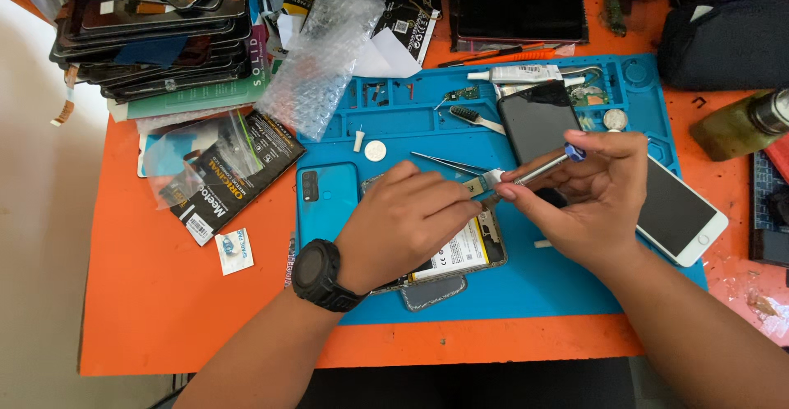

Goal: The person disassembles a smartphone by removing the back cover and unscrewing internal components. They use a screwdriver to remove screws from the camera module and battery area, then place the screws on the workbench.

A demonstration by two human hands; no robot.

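My left hand (403,224), with a black watch on the wrist, rests on an opened phone (464,249) whose battery shows, and pinches a small part near its top edge. In my right hand (588,195) is a thin silver screwdriver (542,168) with a blue cap, its tip pointing at that same spot. The phone lies on a blue repair mat (559,286). A teal back cover (327,199) lies just left of my left hand. Silver tweezers (448,162) lie on the mat just above my fingers.
A dark phone (536,120) and a white phone (678,212) lie on the mat's right side. A brush (477,118), glue tube (518,73), coins and small parts sit at the mat's back. Stacked screens (152,23), bubble wrap (320,55) and packets crowd the orange table's left.
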